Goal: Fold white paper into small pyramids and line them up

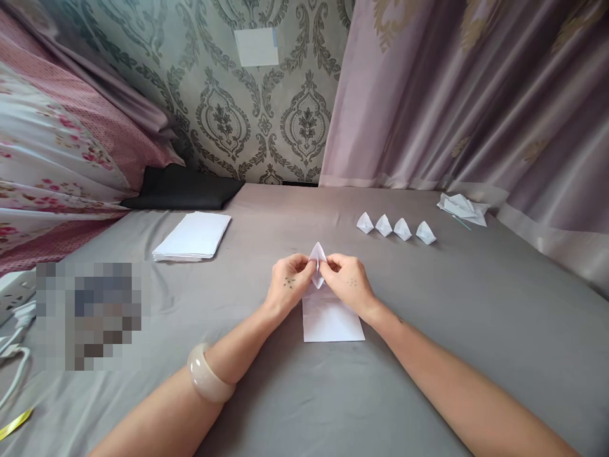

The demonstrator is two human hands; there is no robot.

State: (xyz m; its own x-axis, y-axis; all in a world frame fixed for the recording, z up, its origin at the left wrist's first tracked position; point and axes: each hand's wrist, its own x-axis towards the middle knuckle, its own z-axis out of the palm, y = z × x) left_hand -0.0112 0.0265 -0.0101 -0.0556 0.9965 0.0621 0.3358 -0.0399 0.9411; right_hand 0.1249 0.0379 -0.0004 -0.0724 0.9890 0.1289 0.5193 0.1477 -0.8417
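We see a small white pointed paper fold (318,273), slightly open down its middle, pinched between our left hand (291,282) and right hand (349,282), above the gray cloth's (266,393) middle, well inside its edges.

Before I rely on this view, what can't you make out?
- Most fingertips of the left hand and right hand, head view: behind the folded paper and thumbs.
- Power strip, head view: cut by the left edge.
- Object beside it, head view: pixelated.
- Marks on the wall sheet, head view: too small.
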